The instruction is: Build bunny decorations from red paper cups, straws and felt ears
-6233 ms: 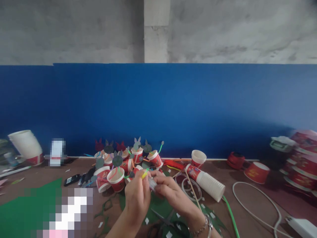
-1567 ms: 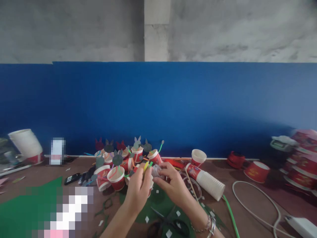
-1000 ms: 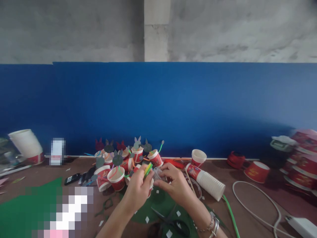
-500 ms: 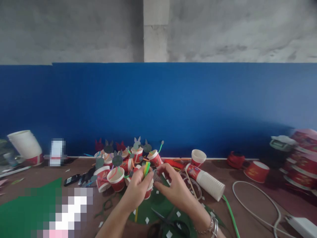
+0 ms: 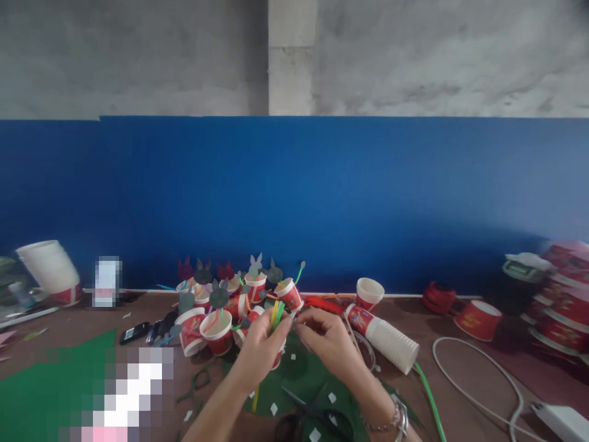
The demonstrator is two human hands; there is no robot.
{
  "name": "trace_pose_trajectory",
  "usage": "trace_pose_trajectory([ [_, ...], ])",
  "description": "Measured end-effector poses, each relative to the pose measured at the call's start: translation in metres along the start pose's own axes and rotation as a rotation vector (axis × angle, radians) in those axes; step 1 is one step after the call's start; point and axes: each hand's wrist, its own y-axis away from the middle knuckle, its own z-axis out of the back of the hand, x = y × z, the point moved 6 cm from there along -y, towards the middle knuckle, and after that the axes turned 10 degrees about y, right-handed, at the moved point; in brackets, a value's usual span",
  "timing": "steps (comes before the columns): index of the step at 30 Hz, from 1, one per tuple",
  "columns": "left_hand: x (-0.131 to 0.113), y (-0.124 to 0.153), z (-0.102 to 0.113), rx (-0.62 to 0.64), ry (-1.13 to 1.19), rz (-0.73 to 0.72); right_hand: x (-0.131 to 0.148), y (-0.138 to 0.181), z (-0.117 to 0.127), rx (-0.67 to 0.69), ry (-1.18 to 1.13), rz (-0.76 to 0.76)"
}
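My left hand is closed around yellow and green straws, whose upper ends stick out above the fingers. Below the hand, a yellow length shows. Part of a red and white paper cup appears just behind this hand; I cannot tell whether the hand touches it. My right hand has thumb and fingertips pinched together close to the left fingertips. A small pale bit shows between the two hands, its kind unclear. Under the hands lie a green sheet and black-handled scissors.
Several decorated paper cups with rabbit-shaped cut-outs crowd the left-centre. A cup stack lies at right, beside a white cable. Small white squares are scattered on the green sheet. A blue wall panel rises behind the table.
My right fingers have drawn together into a pinch, where they were more spread before. The left hand with the straws has shifted slightly right.
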Motion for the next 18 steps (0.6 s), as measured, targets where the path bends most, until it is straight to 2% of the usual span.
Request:
trace_pose_trajectory([
  [4,0.010,-0.002,0.001,-0.014,0.102,0.111,-0.010,-0.004,0.016,-0.085,0.060,-0.052],
  [8,0.022,-0.005,0.001,0.022,0.076,0.155,-0.009,-0.004,0.018,-0.048,0.008,-0.054],
  [14,0.038,-0.006,-0.009,0.141,0.152,0.254,0.005,0.001,0.013,0.000,0.114,0.012],
  [18,0.039,-0.003,-0.012,0.099,0.144,0.294,0.008,0.002,0.013,0.006,0.183,0.025],
])
